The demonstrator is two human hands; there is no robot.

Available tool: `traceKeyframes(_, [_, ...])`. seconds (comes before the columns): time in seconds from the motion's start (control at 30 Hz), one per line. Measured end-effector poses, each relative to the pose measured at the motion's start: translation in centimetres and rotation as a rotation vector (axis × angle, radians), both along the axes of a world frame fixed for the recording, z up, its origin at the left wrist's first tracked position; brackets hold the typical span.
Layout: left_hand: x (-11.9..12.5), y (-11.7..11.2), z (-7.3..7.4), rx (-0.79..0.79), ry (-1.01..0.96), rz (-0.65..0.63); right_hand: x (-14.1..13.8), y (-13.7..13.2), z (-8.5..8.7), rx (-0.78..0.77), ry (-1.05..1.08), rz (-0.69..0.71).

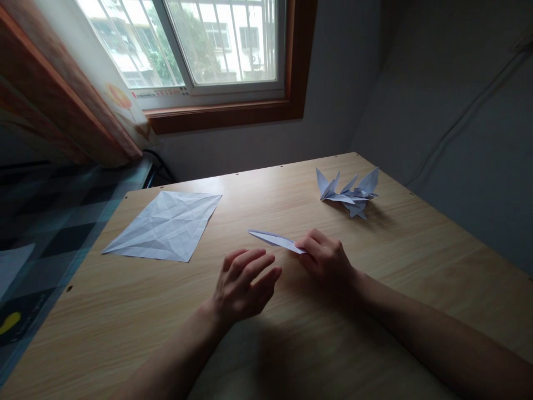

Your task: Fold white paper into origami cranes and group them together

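Note:
My right hand pinches one end of a narrow folded piece of white paper, whose pointed tip reaches out to the left. Close by on the left, my left hand is held with its fingers loosely curled and apart, not touching the paper. Nothing shows between those fingers. Behind my right hand, folded paper cranes sit bunched together on the wooden table. An unfolded sheet of white paper, crossed by many creases, lies flat at the far left of the tabletop.
The light wooden table has its far edge near the wall under a barred window. A curtain hangs at the left, above a surface with a checked cloth. A cable runs down the right wall.

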State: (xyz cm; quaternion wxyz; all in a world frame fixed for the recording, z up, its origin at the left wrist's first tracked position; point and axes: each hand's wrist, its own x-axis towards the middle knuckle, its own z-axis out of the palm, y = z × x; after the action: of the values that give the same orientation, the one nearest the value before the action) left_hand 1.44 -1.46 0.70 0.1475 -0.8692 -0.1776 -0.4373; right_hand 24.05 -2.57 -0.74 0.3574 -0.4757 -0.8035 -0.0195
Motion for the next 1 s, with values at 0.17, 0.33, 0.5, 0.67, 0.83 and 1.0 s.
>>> traceKeyframes(0.17, [-0.1,0.0,-0.1,-0.004,0.019,0.015,-0.2,-0.4,0.2,0.085,-0.144,0.097])
traceKeyframes(0.33, [-0.1,0.1,0.1,-0.036,0.054,-0.014,-1.2,-0.6,0.5,0.170,-0.306,0.281])
traceKeyframes(0.5, [0.2,0.5,0.1,-0.177,0.152,-0.043,-1.7,-1.0,0.2,0.060,-0.376,0.326])
traceKeyframes(0.67, [0.4,1.0,-0.2,-0.333,0.298,-0.106,-1.7,-1.7,0.7,-0.056,-0.402,0.316])
traceKeyframes(0.83, [0.3,1.1,-0.3,-0.440,0.361,-0.131,-1.5,-1.7,0.8,-0.053,-0.337,0.327])
traceKeyframes(1.0, [0.3,1.1,-0.2,-0.476,0.382,-0.119,-1.3,-1.4,0.3,-0.017,-0.298,0.322])
